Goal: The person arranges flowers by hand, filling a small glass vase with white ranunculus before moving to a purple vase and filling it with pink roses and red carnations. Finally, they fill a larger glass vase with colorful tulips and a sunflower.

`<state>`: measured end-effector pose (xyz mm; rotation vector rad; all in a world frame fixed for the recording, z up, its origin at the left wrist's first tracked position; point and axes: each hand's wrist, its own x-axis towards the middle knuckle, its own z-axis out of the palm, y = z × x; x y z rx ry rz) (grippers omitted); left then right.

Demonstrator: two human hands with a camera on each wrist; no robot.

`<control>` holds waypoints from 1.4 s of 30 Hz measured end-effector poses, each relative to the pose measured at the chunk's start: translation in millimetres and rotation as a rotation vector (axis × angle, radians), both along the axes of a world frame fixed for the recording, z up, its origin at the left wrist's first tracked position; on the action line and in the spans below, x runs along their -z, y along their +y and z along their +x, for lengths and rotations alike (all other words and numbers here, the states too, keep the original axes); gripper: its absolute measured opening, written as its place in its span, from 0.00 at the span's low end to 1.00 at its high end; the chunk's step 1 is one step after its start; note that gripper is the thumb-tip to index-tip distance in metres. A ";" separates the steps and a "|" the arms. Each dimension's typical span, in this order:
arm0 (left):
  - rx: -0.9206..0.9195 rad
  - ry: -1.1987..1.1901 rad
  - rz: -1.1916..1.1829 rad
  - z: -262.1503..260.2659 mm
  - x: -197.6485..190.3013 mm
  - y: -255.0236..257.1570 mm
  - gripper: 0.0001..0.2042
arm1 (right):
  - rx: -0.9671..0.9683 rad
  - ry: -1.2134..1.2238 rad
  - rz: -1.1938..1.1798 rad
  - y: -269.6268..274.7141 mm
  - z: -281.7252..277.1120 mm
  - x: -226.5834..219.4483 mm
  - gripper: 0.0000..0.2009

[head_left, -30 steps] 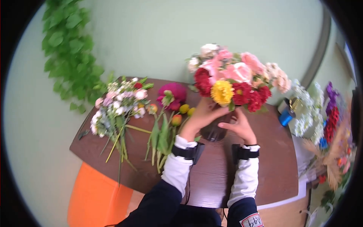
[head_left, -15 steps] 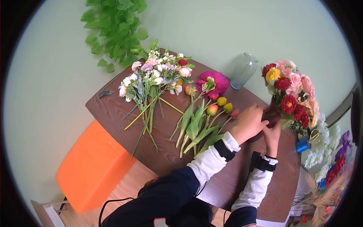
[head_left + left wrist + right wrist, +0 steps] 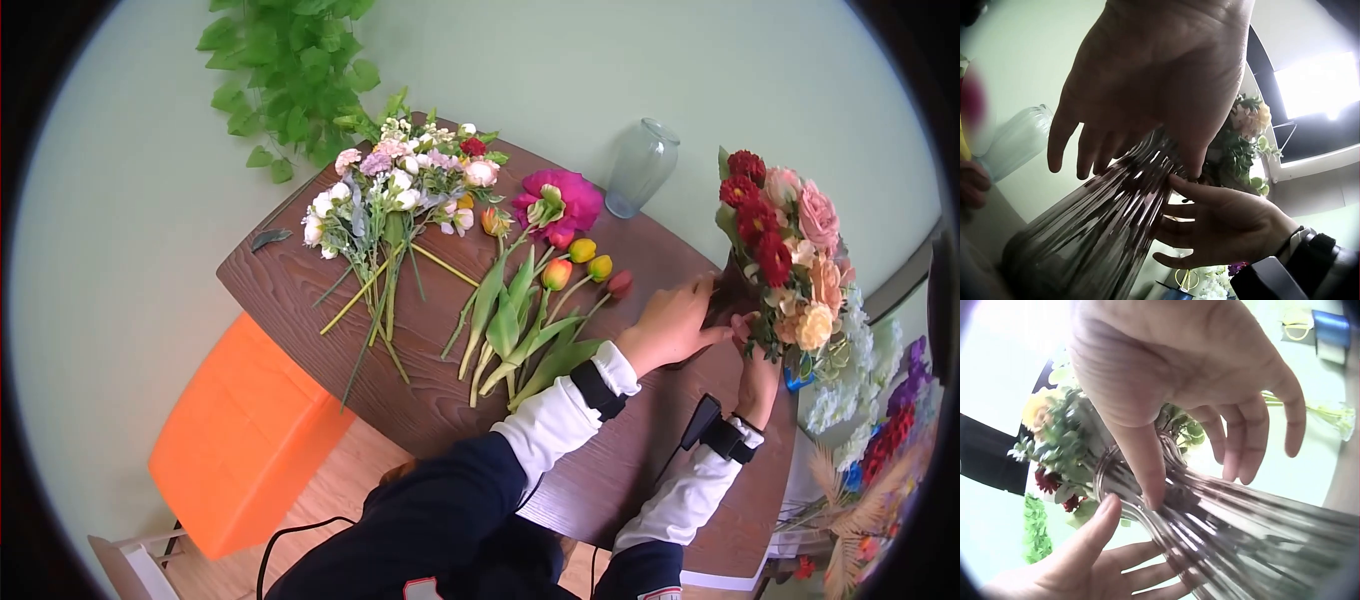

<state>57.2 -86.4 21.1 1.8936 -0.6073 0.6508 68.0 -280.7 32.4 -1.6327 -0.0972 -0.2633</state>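
A dark ribbed glass vase (image 3: 1097,219) holds a bouquet of red, pink and peach flowers (image 3: 800,250), at the table's right side in the head view. My left hand (image 3: 672,325) is beside the vase neck, its fingers extended and spread in the left wrist view. On the other side is my right hand (image 3: 757,380); in the right wrist view its thumb touches the ribbed glass (image 3: 1222,512) and its fingers hang loosely apart from it. Both thumbs are near the neck, and neither hand is closed round the vase. The vase is largely hidden in the head view.
Tulips (image 3: 530,320), a magenta flower (image 3: 560,205) and mixed cut stems (image 3: 400,190) lie on the table (image 3: 440,420). An empty glass vase (image 3: 642,170) stands at the back edge. More flowers (image 3: 890,430) are at the right; an orange seat (image 3: 240,440) is at lower left.
The bouquet has turned: its yellow flower, visible before, no longer shows, and peach blooms face forward. The view has swung left, and my right hand has shifted slightly lower beside the vase.
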 end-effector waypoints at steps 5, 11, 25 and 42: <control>-0.174 -0.005 -0.003 -11.6 -16.1 -11.0 0.27 | 0.092 -0.180 -0.087 -1.9 10.1 18.3 0.27; -0.134 -0.023 -0.140 -8.4 -13.9 -20.9 0.24 | -0.019 -0.162 0.088 -1.6 22.5 32.9 0.22; -0.026 -0.099 -0.116 1.7 -5.0 -9.3 0.16 | 0.077 -0.315 -0.409 -22.7 8.9 46.6 0.14; 0.053 0.094 0.032 -0.7 -14.3 13.8 0.12 | 0.015 -0.415 -0.407 11.3 14.4 37.9 0.12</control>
